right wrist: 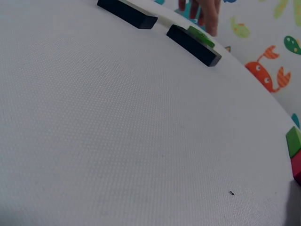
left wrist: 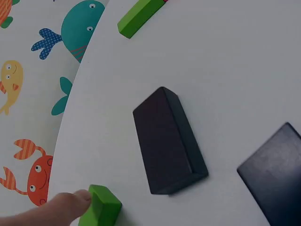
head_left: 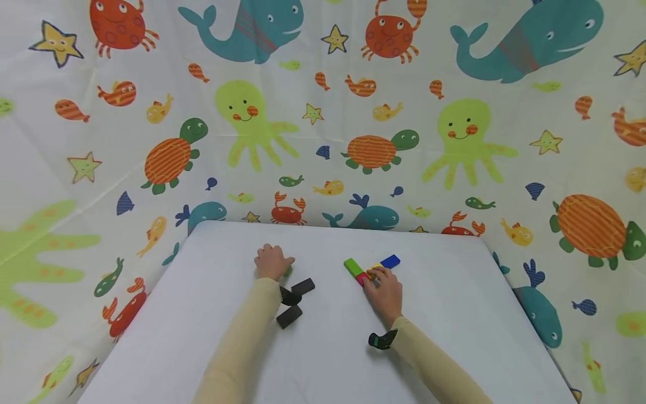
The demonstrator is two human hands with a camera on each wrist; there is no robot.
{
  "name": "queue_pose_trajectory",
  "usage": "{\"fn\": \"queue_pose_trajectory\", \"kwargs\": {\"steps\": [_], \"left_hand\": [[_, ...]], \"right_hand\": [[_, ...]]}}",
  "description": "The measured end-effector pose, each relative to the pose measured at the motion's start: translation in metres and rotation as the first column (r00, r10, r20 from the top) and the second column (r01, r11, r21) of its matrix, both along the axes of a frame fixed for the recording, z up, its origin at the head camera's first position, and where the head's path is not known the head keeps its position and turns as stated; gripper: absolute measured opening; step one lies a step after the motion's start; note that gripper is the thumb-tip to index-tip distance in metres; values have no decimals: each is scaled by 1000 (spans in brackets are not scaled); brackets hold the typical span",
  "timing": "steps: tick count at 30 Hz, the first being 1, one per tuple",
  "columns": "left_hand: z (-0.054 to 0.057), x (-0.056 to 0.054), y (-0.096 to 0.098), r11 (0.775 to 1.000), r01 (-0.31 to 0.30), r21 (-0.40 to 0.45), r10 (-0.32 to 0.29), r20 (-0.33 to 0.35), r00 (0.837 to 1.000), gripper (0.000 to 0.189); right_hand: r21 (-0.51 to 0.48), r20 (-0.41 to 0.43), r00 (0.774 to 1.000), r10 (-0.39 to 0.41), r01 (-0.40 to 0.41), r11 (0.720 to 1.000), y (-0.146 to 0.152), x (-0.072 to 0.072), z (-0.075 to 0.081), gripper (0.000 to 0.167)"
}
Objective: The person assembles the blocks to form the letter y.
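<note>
Toward the far left of the table, my left hand (head_left: 272,262) hovers low over a green block (left wrist: 101,207). Its thumb (left wrist: 77,202) reaches the block's side, while the other fingers hang loosely in the right wrist view. My right hand (head_left: 386,294) curls its thumb and fingers around the end of a red block (head_left: 361,278). A second green block (head_left: 353,267) continues the line from the red one. From the fingers a yellow block (head_left: 375,266) and a blue block (head_left: 391,261) slant away to the right, the yellow one partly hidden by the hand.
Two black blocks lie by my left wrist: one (head_left: 303,287) farther away, the other (head_left: 289,317) nearer. The white table (head_left: 323,348) ends at a hanging cloth (head_left: 313,185) printed with sea animals. Wrist cameras sit on both sleeves.
</note>
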State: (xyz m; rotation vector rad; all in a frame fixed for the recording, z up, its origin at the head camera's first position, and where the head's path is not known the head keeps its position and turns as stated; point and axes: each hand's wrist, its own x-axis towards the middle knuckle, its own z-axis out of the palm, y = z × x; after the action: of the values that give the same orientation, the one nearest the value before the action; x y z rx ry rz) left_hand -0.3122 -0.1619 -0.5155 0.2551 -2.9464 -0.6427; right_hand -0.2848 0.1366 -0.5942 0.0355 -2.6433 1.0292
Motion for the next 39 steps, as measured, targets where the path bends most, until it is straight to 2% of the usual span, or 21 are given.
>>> {"fn": "queue_pose_trajectory", "kwargs": {"steps": [1, 4, 7, 12, 15, 19, 23, 29, 32, 39], "left_hand": [[0, 3, -7, 1000, -17, -15, 17, 35, 999, 40], [-2, 9, -19, 1000, -24, 11, 22, 115, 993, 42], [-7, 12, -20, 998, -31, 61, 23, 126, 992, 40], [-12, 13, -8, 987, -36, 159, 33, 19, 999, 27], [-13, 13, 0, 979, -4, 202, 12, -36, 999, 25], [-12, 11, 9, 972, 50, 229, -43, -37, 998, 35], [-16, 7, 17, 970, 77, 232, -73, -25, 997, 40], [-29, 1, 23, 977, 79, 197, -65, -79, 995, 35], [-32, -3, 25, 979, 80, 190, -64, -90, 994, 35], [-40, -12, 34, 969, 105, 223, -72, -152, 986, 29]], "right_hand": [[-1, -9, 1000, -5, 5, 1000, 0, 0, 0, 30], [-2, -30, 1000, -9, 9, 1000, 1, 0, 0, 30], [-8, -26, 1000, -3, 3, 1000, 0, 1, 0, 30], [-4, 10, 1000, 4, -3, 1000, 0, 2, -1, 31], [-1, 25, 1000, 0, 0, 1000, 1, 2, -3, 32], [-7, 16, 1000, -5, 5, 1000, 2, 2, -2, 31], [-8, -12, 1000, 1, -1, 1000, 1, 3, 0, 31], [-2, -23, 1000, 10, -10, 1000, -1, 4, 3, 31], [0, -13, 1000, 5, -5, 1000, -2, 4, 4, 31], [-2, -3, 1000, -2, 2, 1000, -1, 5, 5, 31]]}}
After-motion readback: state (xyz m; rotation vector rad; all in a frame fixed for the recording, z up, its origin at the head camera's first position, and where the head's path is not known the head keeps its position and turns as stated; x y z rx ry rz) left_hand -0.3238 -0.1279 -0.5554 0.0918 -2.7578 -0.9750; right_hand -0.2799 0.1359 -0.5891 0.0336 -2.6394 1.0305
